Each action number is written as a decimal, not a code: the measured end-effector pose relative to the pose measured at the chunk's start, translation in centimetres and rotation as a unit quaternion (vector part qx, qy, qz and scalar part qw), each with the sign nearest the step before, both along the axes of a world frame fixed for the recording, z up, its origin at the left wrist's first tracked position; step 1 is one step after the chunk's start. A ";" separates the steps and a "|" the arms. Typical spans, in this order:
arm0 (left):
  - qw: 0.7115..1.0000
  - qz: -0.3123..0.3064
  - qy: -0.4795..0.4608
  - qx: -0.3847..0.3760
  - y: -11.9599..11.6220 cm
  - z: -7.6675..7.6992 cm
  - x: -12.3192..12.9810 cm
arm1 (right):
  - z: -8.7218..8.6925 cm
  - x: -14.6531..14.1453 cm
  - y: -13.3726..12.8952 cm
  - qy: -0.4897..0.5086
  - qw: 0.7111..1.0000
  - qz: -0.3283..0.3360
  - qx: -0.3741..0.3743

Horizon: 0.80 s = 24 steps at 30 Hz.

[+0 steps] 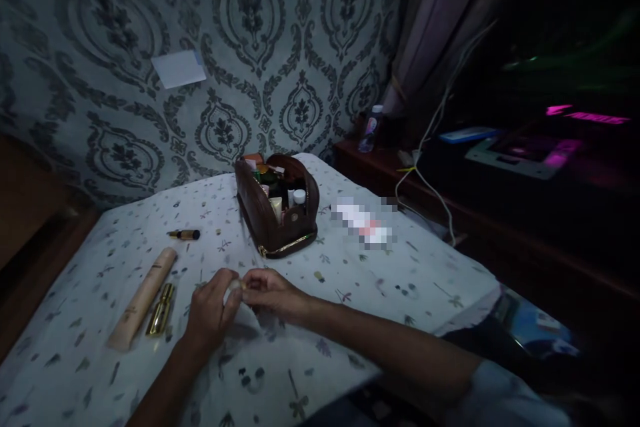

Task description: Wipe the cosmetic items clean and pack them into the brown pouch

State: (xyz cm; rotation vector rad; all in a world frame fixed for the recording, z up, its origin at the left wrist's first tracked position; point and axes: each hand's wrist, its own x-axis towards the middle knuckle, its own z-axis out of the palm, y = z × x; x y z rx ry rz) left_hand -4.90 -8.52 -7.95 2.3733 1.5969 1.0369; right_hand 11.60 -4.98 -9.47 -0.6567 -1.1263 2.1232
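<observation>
In front of the brown bag, my left hand (213,303) is closed, its thumb and fingers around a thin white tissue-like piece (249,320) that hangs below them. My right hand (275,295) meets it with pinched fingers at a small pale thing, too blurred to name. To the left lie a beige squeeze tube (145,297), a shiny gold bottle (161,312) and a small dark-and-gold tube (185,235). Just beyond my hands stands the unzipped brown leather cosmetic bag (260,220), filled with several small bottles and tubes.
A patterned white sheet (400,300) covers the surface. Right of the bag lies a pixelated white-and-pink item (363,221). A bottle (371,128) stands on the dark wooden ledge (350,155), with a white cable (431,177) nearby. Patterned wallpaper (300,33) rises behind.
</observation>
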 end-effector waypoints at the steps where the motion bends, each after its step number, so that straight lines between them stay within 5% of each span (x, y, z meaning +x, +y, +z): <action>1: 1.000 0.003 -0.011 -0.029 0.0 0.1 0.1 | 0.1 0.1 0.0 -0.007 1.000 -0.011 0.027; 7: 0.979 0.002 -0.133 -0.152 -0.1 0.6 1.0 | 0.9 0.9 0.1 -0.070 0.968 -0.073 0.229; 13: 0.938 0.013 -0.260 -0.230 0.0 0.6 1.9 | 0.2 1.6 0.2 -0.183 0.833 -0.115 0.510; 18: 0.924 0.046 -0.286 -0.250 0.2 0.4 2.0 | -0.3 1.8 0.2 -0.224 0.794 -0.098 0.557; 24: 0.917 0.052 -0.291 -0.269 0.5 0.1 1.8 | -0.1 1.8 0.1 -0.217 0.795 -0.099 0.557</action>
